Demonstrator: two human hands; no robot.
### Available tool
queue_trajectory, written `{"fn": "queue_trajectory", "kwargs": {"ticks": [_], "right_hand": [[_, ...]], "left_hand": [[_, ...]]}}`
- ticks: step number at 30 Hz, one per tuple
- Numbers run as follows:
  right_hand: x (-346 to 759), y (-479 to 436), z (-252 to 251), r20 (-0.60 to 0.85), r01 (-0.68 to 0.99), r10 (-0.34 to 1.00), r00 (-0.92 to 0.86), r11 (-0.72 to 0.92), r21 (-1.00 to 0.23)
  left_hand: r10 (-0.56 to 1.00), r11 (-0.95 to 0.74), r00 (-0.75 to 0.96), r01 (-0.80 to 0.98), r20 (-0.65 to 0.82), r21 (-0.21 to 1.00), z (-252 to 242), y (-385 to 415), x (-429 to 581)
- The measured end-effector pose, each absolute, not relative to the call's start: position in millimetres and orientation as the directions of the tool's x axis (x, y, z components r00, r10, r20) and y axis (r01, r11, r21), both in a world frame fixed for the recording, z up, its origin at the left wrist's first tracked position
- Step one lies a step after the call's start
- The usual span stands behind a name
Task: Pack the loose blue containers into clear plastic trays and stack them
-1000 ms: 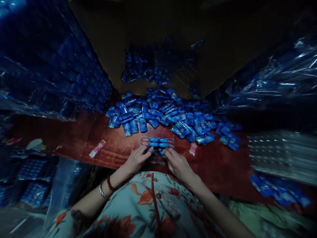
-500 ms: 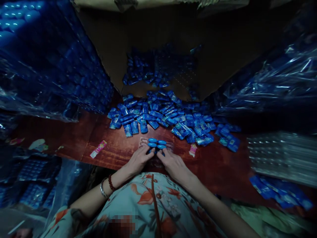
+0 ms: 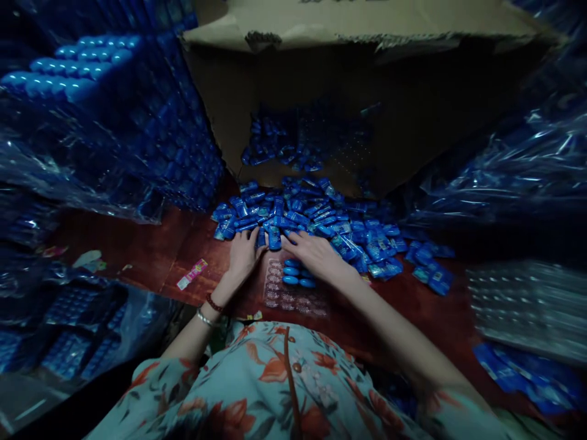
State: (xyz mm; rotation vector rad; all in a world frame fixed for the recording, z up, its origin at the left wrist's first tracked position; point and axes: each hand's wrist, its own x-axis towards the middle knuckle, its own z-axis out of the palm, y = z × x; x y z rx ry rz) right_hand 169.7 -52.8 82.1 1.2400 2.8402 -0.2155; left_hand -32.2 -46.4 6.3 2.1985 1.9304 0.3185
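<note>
At the near edge of a heap of small blue packets [image 3: 321, 211], both my hands are reaching in. My left hand [image 3: 244, 252] has its thumb and fingers around a blue packet beside the heap's front. On the other side of an upright packet [image 3: 274, 238], my right hand [image 3: 314, 252] closes its fingertips on another packet, partly hidden by the fingers. Just below the hands lies a clear plastic blister tray [image 3: 274, 290] with rows of hollows. Several glossy blue oblong pieces [image 3: 299, 281] sit in the tray's upper middle, partly under my right hand.
An open cardboard box [image 3: 367, 36] stands behind, with more packets inside. Plastic-wrapped blue stacks rise at left [image 3: 114, 134] and right [image 3: 499, 171]. Clear trays [image 3: 527, 305] are piled on the right of the red-brown table [image 3: 151, 256]. A pink wrapper [image 3: 191, 274] lies to the left.
Both hands have moved forward from the tray to the packets, leaving the blue pieces in the tray uncovered. The view has tilted up, showing more of the box.
</note>
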Motion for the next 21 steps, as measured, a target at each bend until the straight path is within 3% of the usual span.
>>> {"fn": "queue_trajectory", "kwargs": {"ticks": [2, 4, 7, 9, 12, 15, 18, 21], "right_hand": [[152, -22, 69, -0.085, 0.593, 0.587, -0.805, 0.794, -0.131], [135, 2, 53, -0.079, 0.484, 0.478, -0.875, 0.861, -0.157], [123, 24, 38, -0.087, 0.400, 0.390, -0.917, 0.892, -0.213], [128, 27, 39, -0.076, 0.398, 0.393, -0.917, 0.878, -0.266], [158, 10, 53, 0.060, 0.520, 0.593, -0.803, 0.747, -0.414], [207, -35, 68, 0.239, 0.580, 0.866, -0.440, 0.477, -0.661], [244, -96, 70, 0.178, 0.532, 0.971, -0.159, 0.236, -0.813], [249, -147, 53, 0.138, 0.482, 0.987, -0.083, 0.161, -0.861]], "left_hand": [[0.986, -0.097, 0.121, 0.974, -0.110, 0.204, 13, -30, -29], [0.967, -0.102, 0.147, 0.972, -0.209, 0.211, 17, -18, -28], [0.939, -0.128, 0.212, 0.946, -0.271, 0.297, 18, -7, -34], [0.941, -0.147, 0.254, 0.902, -0.225, 0.405, 14, -6, -40], [0.964, -0.174, 0.259, 0.769, -0.052, 0.615, 6, -17, -49], [0.984, -0.166, 0.159, 0.627, 0.083, 0.761, 4, -50, -51], [0.991, -0.132, 0.090, 0.528, 0.099, 0.839, 12, -96, -46], [0.975, -0.181, 0.201, 0.449, 0.098, 0.875, 18, -133, -32]]}}
